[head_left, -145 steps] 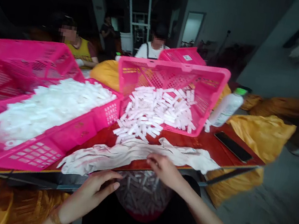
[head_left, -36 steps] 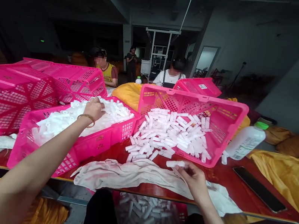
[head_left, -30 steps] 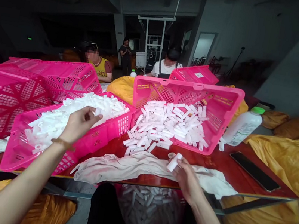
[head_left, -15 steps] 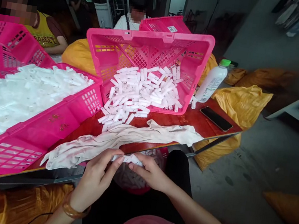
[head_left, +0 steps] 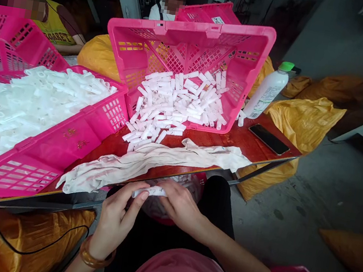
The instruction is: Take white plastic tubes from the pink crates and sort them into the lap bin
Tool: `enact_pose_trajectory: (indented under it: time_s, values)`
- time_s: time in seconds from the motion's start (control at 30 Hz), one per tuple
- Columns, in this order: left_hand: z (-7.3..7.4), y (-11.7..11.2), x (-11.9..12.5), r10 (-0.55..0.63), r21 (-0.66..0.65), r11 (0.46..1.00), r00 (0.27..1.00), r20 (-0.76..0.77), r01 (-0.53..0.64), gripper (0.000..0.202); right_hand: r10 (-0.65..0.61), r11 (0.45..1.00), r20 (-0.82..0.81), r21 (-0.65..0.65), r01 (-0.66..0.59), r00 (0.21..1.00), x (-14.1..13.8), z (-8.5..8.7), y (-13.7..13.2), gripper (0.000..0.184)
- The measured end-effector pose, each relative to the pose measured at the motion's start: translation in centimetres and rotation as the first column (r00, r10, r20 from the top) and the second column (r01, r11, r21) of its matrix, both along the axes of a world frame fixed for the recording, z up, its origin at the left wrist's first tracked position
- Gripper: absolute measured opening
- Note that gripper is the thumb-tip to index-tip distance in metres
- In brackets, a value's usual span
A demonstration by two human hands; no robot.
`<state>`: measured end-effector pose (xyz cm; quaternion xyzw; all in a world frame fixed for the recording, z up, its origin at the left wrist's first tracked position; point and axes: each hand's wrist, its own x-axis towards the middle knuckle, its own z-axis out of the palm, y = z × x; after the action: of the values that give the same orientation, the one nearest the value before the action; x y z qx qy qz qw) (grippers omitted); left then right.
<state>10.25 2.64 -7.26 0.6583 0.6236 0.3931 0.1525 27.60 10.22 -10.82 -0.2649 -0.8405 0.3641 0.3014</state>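
Observation:
A short white tube (head_left: 155, 190) lies roughly level between my hands, above my lap and just below the table edge. My left hand (head_left: 121, 211) pinches its left end between thumb and fingers, the open end showing beside the thumb. Around the right end, the fingers of my right hand (head_left: 180, 205) are closed, hiding that tip. Beyond them a crumpled white cloth (head_left: 157, 159) stretches along the table's front edge. Many similar white tubes (head_left: 173, 102) spill from a pink crate (head_left: 191, 29) tipped on its side toward me.
At left a pink crate (head_left: 46, 142) is heaped with translucent white tubes (head_left: 35, 103). A green-capped bottle (head_left: 267, 94) and a phone (head_left: 268, 139) sit on the table's right side. Yellow sacks (head_left: 308, 119) line the floor. Other people are across the table.
The view has shifted slightly. My right hand has turned, its fingers now wrapping over the tube's right end; my left hand keeps its pinch.

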Motion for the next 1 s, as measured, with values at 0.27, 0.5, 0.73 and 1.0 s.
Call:
enact_pose_trajectory:
  time_s: [0.27,0.5,0.73,1.0]
  values:
    - [-2.3,0.2,0.4,-0.034,-0.073,0.996,0.992,0.118,0.042,0.037,0.153,0.961,-0.095,-0.217,-0.171,0.984,0.2,-0.1,0.1,0.013]
    - [-1.8,0.3,-1.0,-0.105,-0.050,0.992,0.978,0.179,0.116,0.024,0.224,0.932,-0.003,-0.290,-0.216,0.974,0.4,-0.5,-0.6,0.022]
    - [-2.6,1.1,2.0,0.204,-0.246,0.963,0.888,0.412,-0.108,0.042,-0.290,0.895,0.350,0.429,0.123,0.891,-0.6,-2.6,-1.2,0.032]
    - [-4.4,1.1,3.7,0.207,-0.234,0.967,0.842,0.499,-0.099,0.043,-0.074,0.996,0.298,0.076,0.053,0.952,1.2,-2.6,-0.3,0.021]
